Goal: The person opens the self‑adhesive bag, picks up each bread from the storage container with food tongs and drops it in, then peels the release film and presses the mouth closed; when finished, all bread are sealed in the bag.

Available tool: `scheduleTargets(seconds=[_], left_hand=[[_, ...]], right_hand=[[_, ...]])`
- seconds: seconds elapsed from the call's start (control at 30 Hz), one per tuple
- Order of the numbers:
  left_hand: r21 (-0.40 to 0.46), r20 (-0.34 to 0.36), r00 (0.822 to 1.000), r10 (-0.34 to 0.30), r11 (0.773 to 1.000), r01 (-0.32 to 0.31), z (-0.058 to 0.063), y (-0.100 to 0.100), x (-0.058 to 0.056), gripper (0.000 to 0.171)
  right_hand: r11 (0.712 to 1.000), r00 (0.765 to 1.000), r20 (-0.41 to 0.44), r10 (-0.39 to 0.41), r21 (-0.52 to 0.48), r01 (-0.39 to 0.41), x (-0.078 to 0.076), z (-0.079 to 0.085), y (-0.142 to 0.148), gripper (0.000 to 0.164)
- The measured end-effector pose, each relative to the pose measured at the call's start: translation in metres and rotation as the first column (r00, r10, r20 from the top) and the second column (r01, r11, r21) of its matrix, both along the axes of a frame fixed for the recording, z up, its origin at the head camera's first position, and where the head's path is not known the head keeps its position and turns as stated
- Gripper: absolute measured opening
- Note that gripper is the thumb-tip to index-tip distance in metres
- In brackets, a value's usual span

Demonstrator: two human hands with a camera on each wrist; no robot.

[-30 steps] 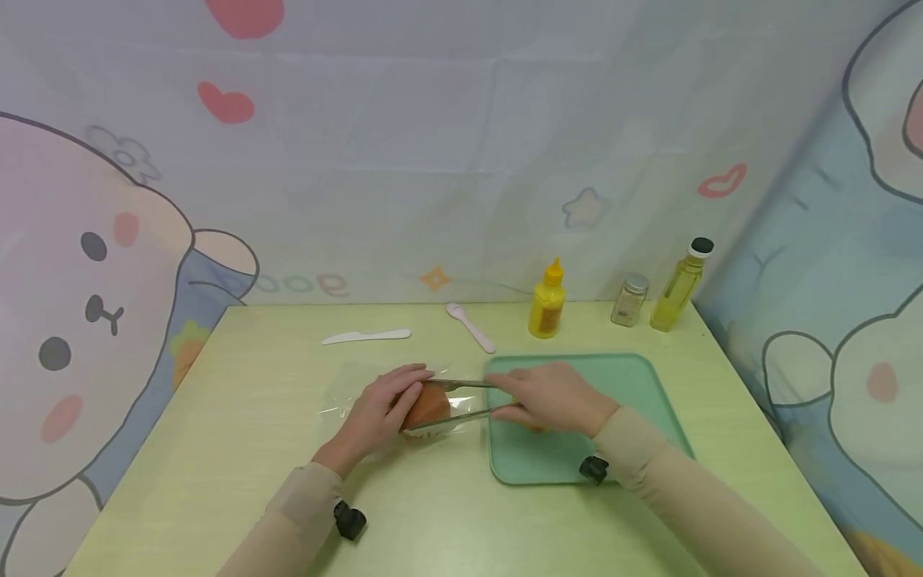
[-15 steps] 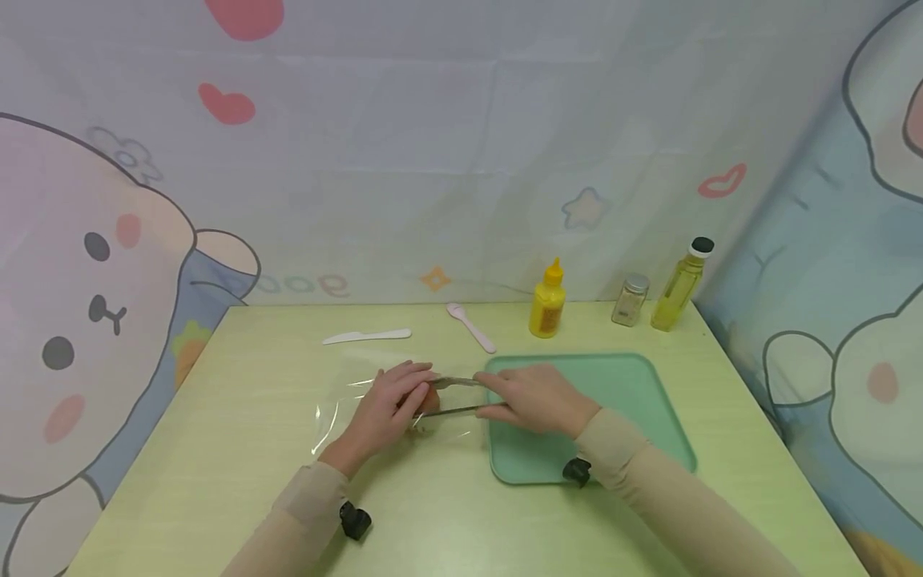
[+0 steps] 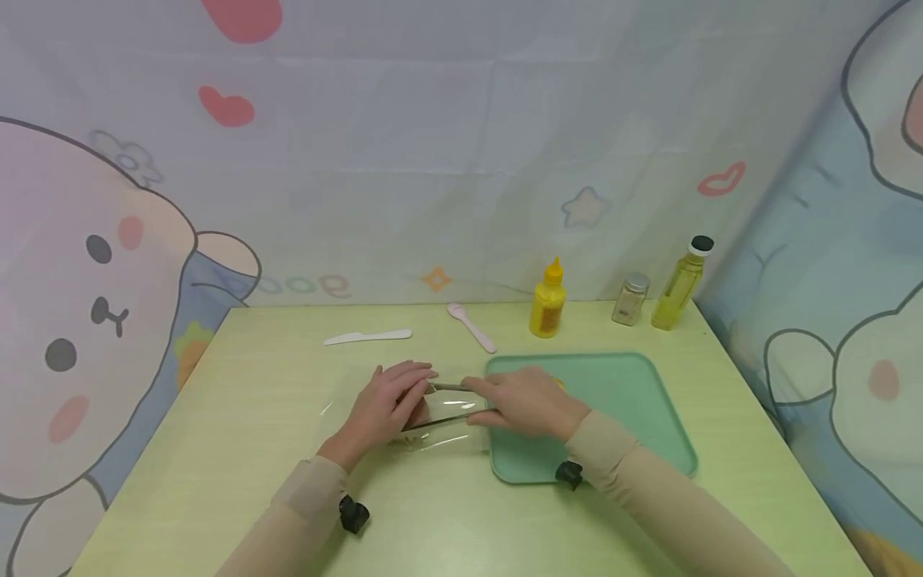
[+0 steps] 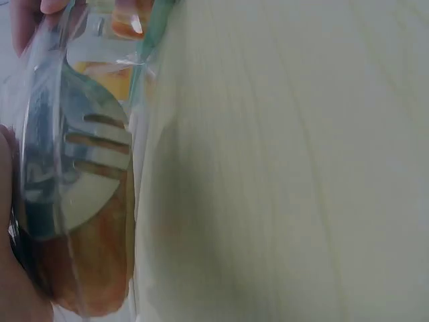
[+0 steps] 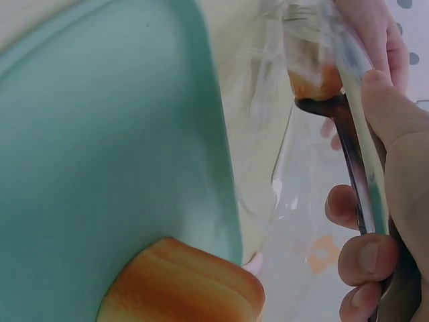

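Observation:
My left hand [image 3: 382,409] holds a clear plastic bag [image 3: 450,441], its fingers curved over a brown bread bun [image 4: 94,275]. Most of the bun is hidden by that hand in the head view. Metal tongs [image 5: 352,147] with slotted ends reach into the bag and clasp the bun, as the left wrist view shows. Their handle end is gripped by my right hand [image 3: 534,401], above the left part of the green tray [image 3: 620,385]. Another piece of bread [image 5: 181,285] lies on the tray, mostly covered by my right hand in the head view.
Behind the hands lie a white plastic knife [image 3: 368,336] and a pink spoon-like utensil [image 3: 472,327]. A yellow squeeze bottle [image 3: 548,304], a small lidded jar [image 3: 630,300] and a bottle of yellow liquid [image 3: 679,288] stand along the back edge, near the fabric backdrop.
My right hand has moved left with the tongs, and the bun has gone farther left under my left hand, deeper into the bag. My left hand has barely shifted.

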State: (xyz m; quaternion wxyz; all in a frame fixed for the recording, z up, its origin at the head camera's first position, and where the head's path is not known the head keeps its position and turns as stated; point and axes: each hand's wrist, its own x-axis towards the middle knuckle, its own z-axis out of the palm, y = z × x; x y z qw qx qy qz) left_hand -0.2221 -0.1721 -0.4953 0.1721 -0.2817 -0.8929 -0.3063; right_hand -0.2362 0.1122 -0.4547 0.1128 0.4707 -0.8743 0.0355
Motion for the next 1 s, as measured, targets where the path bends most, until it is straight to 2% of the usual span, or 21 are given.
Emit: scheduleTargets(seconds=[0.23,0.5,0.6,0.7,0.83,1.0], left_hand=[[0.001,-0.067,0.998,-0.007,1.0,0.007,0.003,0.005,0.003,0.022],[-0.001,-0.096,0.995,-0.027,1.0,0.027,0.003,0.008,0.006,0.023],[-0.002,-0.079,0.996,-0.045,0.999,0.045,0.004,0.007,0.006,0.024],[0.014,-0.032,0.998,-0.055,0.998,0.056,0.005,0.003,0.006,0.024],[0.038,0.047,0.998,-0.052,0.998,0.05,0.004,-0.006,0.005,0.025],[0.041,0.085,0.995,-0.047,0.998,0.044,0.004,-0.013,0.006,0.025]], right_hand=[[0.999,1.0,0.001,0.026,-0.025,-0.026,0.001,-0.002,-0.008,0.054],[1.0,0.997,0.082,0.011,0.001,-0.011,0.0,-0.008,-0.016,0.052],[1.0,0.996,0.091,0.023,-0.008,-0.022,-0.001,-0.008,-0.016,0.051],[1.0,0.995,0.097,0.029,-0.006,-0.029,-0.003,-0.009,-0.014,0.051],[0.999,0.995,0.1,0.029,0.015,-0.03,-0.008,-0.009,-0.008,0.051],[0.998,0.994,0.102,0.026,0.046,-0.03,-0.015,-0.009,0.0,0.052]])
